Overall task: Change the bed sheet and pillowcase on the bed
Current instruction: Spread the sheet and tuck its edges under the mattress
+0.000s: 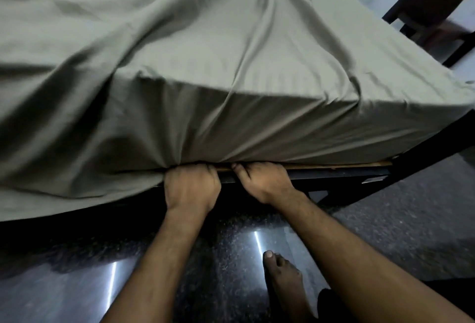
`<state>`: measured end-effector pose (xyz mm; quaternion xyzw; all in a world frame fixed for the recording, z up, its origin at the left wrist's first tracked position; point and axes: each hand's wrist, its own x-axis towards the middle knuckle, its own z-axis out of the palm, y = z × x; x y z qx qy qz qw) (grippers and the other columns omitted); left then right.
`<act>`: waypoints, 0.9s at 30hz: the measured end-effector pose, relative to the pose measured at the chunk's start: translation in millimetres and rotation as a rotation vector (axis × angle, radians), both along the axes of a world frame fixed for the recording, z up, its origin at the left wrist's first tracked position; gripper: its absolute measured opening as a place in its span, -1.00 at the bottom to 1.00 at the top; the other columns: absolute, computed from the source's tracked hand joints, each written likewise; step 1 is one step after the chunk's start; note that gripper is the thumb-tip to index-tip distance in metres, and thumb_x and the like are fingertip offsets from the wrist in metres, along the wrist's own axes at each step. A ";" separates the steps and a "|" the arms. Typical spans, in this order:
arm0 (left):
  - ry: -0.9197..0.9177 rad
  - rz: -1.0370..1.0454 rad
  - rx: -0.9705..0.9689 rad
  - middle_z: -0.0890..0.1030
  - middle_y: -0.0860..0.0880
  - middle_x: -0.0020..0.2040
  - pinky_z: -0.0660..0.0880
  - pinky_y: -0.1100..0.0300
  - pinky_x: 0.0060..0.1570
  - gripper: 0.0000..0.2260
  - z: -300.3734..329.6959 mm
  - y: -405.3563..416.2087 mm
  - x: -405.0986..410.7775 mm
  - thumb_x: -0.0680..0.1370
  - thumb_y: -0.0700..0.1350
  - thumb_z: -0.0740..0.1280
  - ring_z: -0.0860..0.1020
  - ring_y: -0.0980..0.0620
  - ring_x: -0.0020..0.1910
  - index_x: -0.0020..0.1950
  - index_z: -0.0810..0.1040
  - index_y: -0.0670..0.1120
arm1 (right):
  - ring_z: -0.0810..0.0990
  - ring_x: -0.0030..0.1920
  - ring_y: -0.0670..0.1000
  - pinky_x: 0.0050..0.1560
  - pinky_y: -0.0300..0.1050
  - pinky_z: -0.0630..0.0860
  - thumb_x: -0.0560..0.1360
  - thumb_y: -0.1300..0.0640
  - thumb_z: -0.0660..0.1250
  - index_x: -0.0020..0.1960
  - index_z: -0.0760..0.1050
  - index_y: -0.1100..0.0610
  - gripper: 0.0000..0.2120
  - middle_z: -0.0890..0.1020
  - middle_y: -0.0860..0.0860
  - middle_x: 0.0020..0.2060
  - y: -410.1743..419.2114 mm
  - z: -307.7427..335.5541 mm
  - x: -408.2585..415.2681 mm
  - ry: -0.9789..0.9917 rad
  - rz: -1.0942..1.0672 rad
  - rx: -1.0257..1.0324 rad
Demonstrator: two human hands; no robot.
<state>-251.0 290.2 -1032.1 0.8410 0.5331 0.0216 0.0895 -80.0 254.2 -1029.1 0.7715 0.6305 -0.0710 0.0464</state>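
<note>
A grey-green bed sheet (205,65) covers the mattress and drapes loosely over its near corner. Both hands sit side by side at the sheet's lower edge, where it meets the dark bed frame (347,172). The left hand (191,185) grips a gathered fold of the sheet; the right hand (264,181), just beside it, has its fingertips tucked under the sheet's edge. Below the sheet, a bare foot (284,279) stands on the glossy dark floor (398,232).

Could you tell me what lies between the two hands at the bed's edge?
Head view: only a narrow strip of dark bed frame between left hand and right hand.
</note>
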 end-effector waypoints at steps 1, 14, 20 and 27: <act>-0.018 0.043 -0.105 0.70 -0.18 0.06 0.56 0.01 0.01 -0.66 4.6 10.3 8.8 0.61 -0.08 0.13 0.68 -0.20 0.02 0.09 0.70 -0.10 | 0.59 0.26 0.17 0.22 0.05 0.48 0.67 -0.23 -0.10 0.25 0.58 0.04 -0.43 0.65 0.12 0.22 1.8 -2.6 2.3 -0.006 0.012 -0.015; -0.007 -0.205 -0.160 0.49 -0.06 0.46 0.43 0.05 0.33 -0.59 16.5 0.6 -70.6 0.72 0.12 0.04 0.46 -0.10 0.41 0.51 0.39 0.02 | 0.48 0.35 0.18 0.27 0.08 0.48 0.64 -0.07 0.24 0.44 0.39 0.05 -0.58 0.51 0.12 0.33 -41.5 46.0 -24.8 0.105 -0.009 -0.120; -0.119 -0.033 -0.034 0.46 -0.10 0.50 0.35 0.07 0.44 -0.51 46.8 -36.7 -152.2 0.66 0.09 0.09 0.40 -0.05 0.49 0.52 0.43 -0.10 | 0.49 0.34 0.20 0.22 0.09 0.48 0.65 -0.04 0.23 0.47 0.36 0.06 -0.58 0.49 0.10 0.35 -35.9 97.2 -102.2 0.166 0.148 -0.070; -0.255 0.051 0.207 0.66 -0.13 0.25 0.59 0.00 0.15 -0.57 111.3 -42.8 -220.8 0.55 0.05 0.16 0.63 -0.09 0.22 0.24 0.65 -0.12 | 0.53 0.32 0.16 0.23 0.09 0.55 0.60 -0.09 0.28 0.41 0.41 0.05 -0.57 0.50 0.09 0.34 -13.5 188.9 -165.7 -0.107 0.466 0.007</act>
